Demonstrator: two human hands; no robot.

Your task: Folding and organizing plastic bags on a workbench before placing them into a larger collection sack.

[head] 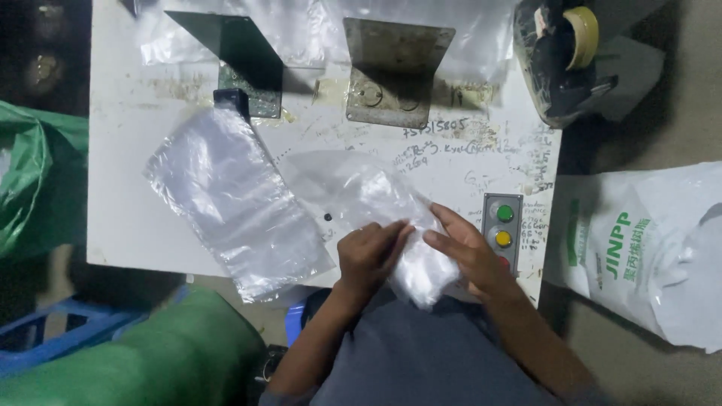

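Both your hands, left and right, pinch a clear bag (crumpled) at the white table's near edge.

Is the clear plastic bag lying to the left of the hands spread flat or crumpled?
Spread flat. The clear bag lies smooth on the white table, one end overhanging the near edge, untouched by either hand.

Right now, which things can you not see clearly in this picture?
- Head view: contents of the clear bag, blurred by crumpled plastic.
- Fingertips of the left hand and right hand, partly hidden by the bag.
- Third button on the control box, covered by the right hand.
- White sack, cut off by the right edge.
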